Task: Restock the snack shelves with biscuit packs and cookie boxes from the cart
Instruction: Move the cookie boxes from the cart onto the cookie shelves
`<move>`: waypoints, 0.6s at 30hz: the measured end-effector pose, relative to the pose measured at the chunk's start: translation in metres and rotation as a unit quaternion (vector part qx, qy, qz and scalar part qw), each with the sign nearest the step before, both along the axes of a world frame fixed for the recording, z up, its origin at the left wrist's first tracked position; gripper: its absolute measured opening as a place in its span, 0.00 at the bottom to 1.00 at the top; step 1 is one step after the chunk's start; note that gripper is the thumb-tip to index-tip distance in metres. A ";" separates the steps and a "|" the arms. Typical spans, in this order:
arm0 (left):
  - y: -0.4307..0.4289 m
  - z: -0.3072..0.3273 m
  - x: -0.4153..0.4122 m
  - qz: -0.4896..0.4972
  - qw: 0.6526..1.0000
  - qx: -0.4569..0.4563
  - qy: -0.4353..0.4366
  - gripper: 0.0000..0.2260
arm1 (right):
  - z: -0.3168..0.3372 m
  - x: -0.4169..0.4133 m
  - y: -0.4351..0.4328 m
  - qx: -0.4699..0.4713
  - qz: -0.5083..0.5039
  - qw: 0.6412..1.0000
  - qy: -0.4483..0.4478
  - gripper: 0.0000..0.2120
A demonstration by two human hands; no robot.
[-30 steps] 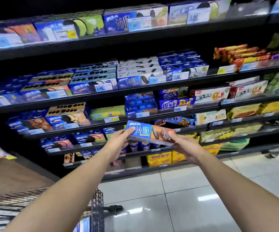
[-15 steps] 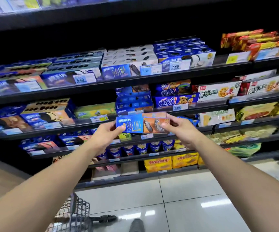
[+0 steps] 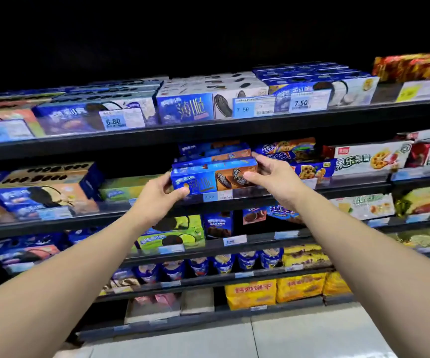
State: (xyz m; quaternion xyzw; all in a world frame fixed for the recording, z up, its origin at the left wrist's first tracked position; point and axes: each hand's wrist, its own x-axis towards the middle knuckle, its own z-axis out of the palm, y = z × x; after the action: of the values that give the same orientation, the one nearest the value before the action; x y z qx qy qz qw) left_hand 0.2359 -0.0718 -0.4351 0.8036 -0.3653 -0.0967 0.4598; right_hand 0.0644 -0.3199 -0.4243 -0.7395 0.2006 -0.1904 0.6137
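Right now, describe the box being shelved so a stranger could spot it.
On the black shelving, look mid-row on the second visible shelf. The blue-and-orange cookie box sits before similar boxes there. Only it is held by the left hand and right hand.

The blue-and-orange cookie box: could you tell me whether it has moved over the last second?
Yes. The cookie box rose and went forward, reaching the shelf that holds the matching boxes; before, it hung below it.

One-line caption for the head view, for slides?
Left hand and right hand hold a blue-and-orange cookie box by its ends at the shelf edge, matching boxes behind.
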 end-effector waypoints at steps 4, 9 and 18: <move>-0.020 -0.011 0.022 0.093 0.988 0.100 -0.077 0.13 | -0.004 0.026 -0.008 -0.042 -0.020 0.999 0.027 0.33; -0.037 -0.015 0.041 0.086 0.981 0.140 -0.104 0.24 | 0.000 0.045 -0.013 -0.118 -0.055 0.989 0.073 0.35; -0.036 -0.016 0.037 0.093 0.983 0.135 -0.083 0.25 | 0.003 0.034 -0.003 -0.255 -0.079 0.948 0.176 0.39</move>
State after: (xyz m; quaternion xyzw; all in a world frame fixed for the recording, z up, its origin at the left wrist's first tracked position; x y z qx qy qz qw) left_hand 0.2732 -0.1083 -0.4516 0.8941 -0.3093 -0.0348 0.3222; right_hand 0.0984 -0.3232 -0.4212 -0.8749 0.3074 -0.1501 0.3428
